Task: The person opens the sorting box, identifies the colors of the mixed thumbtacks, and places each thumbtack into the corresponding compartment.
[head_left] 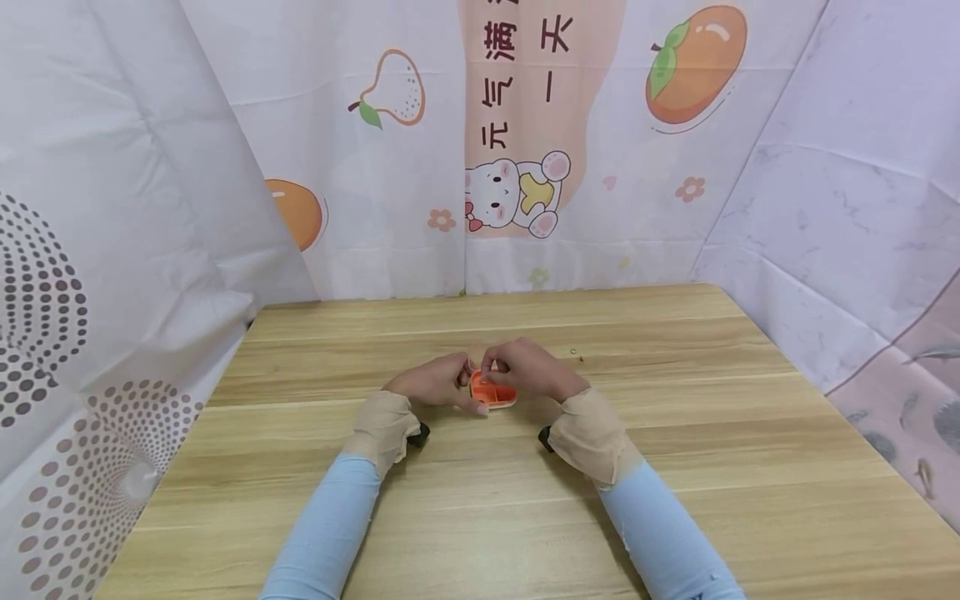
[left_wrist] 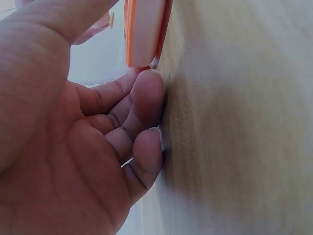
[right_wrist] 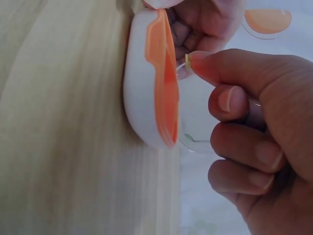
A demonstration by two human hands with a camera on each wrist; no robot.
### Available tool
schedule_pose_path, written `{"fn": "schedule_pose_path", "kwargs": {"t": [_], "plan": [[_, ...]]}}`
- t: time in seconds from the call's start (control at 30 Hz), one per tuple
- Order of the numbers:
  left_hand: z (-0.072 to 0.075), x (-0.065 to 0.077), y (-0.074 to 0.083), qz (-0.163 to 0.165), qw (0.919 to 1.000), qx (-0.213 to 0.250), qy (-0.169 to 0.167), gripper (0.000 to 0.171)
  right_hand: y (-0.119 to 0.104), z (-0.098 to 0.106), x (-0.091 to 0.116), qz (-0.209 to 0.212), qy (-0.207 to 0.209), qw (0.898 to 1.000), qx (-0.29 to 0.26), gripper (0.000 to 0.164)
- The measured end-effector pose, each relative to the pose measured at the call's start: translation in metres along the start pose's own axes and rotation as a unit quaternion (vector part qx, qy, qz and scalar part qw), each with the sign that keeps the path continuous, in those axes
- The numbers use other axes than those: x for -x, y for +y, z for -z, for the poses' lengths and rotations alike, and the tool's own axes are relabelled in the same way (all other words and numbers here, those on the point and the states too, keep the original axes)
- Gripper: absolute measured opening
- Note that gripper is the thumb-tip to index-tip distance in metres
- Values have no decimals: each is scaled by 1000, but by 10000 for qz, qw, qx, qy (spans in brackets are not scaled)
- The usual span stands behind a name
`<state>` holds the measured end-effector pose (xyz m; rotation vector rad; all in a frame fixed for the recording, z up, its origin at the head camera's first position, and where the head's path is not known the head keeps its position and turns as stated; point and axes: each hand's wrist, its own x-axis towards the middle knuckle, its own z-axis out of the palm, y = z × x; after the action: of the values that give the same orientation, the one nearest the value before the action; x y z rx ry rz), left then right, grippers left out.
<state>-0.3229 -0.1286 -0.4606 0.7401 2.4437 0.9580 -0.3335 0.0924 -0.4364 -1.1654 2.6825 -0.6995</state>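
Note:
A small white case with an orange divided inside stands uncovered on the table between the hands. My left hand grips it at its left end, thumb on the near side and fingers round the far side. In the left wrist view, fingertips are right at the end of the case. Above the compartments is my right hand. Its thumb and forefinger pinch a tiny yellow ring-like piece beside the orange rim, while the other fingers are curled in.
The wooden table spreads round the hands. A tiny green ring and a small reddish bit lie to the right of the right hand. A printed curtain hangs behind the table's far edge.

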Motion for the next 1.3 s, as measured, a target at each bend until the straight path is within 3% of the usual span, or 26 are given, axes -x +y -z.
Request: {"fn": "schedule_pose_path", "kwargs": {"t": [0.47, 1.3], "plan": [[0, 0, -1, -13, 10000, 3, -8, 55, 1, -6, -2, 115, 47, 9999, 116, 7], [0, 1, 0, 15, 10000, -7, 6, 57, 2, -6, -1, -39, 69, 9999, 120, 6]]}}
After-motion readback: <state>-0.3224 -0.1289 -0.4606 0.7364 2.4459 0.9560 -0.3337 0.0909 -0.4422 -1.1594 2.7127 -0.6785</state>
